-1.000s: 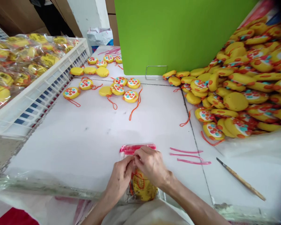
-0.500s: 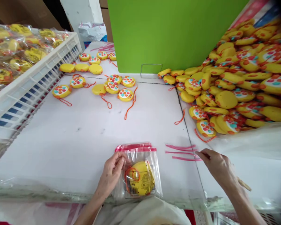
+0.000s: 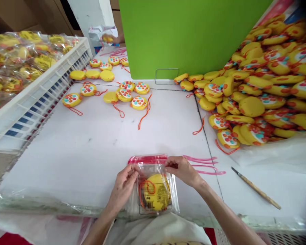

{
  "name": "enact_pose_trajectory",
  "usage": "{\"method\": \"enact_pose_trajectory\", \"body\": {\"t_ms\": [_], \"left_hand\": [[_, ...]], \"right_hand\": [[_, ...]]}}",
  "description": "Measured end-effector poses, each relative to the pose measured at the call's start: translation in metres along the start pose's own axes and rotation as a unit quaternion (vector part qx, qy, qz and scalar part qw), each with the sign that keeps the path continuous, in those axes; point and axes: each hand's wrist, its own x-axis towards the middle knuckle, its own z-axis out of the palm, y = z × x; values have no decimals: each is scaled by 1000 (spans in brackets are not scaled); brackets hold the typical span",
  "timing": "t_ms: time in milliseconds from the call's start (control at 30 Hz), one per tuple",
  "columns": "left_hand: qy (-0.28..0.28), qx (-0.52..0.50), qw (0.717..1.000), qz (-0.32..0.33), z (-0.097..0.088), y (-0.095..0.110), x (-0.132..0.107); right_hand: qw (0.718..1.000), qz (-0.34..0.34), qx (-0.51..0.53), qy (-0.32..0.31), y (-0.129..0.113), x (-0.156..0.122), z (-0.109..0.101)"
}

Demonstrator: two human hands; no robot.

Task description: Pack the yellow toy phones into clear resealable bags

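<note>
A clear plastic bag [image 3: 155, 185] with a pink strip along its top edge lies at the near edge of the white table [image 3: 91, 146]. Inside it sits a round yellow toy [image 3: 156, 192] with an orange cord. My left hand [image 3: 123, 185] pinches the bag's upper left corner. My right hand [image 3: 182, 170] pinches the upper right corner by the pink strip. Both hands are closed on the bag's top.
A few pink strips [image 3: 204, 165] lie right of the bag, a thin brush [image 3: 256, 192] farther right. A big heap of yellow toys [image 3: 257, 88] fills the right; loose toys [image 3: 122, 93] lie at the back. A white crate [image 3: 38, 92] of bagged toys stands left; a green board [image 3: 188, 34] behind.
My right hand left the bag, reached right to the pink strips half a second ago, and has come back to the bag's upper right corner. The left hand stayed on the bag.
</note>
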Motion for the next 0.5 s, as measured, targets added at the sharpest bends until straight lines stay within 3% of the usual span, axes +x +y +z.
{"method": "enact_pose_trajectory", "body": {"t_ms": [133, 300, 500], "left_hand": [[11, -23, 1000, -11, -5, -9, 1], [45, 34, 998, 25, -8, -19, 5], [39, 39, 998, 23, -2, -12, 0]], "right_hand": [[1000, -19, 11, 5, 10, -9, -6], [999, -50, 9, 0, 14, -17, -4], [993, -83, -81, 4, 4, -25, -1]]}}
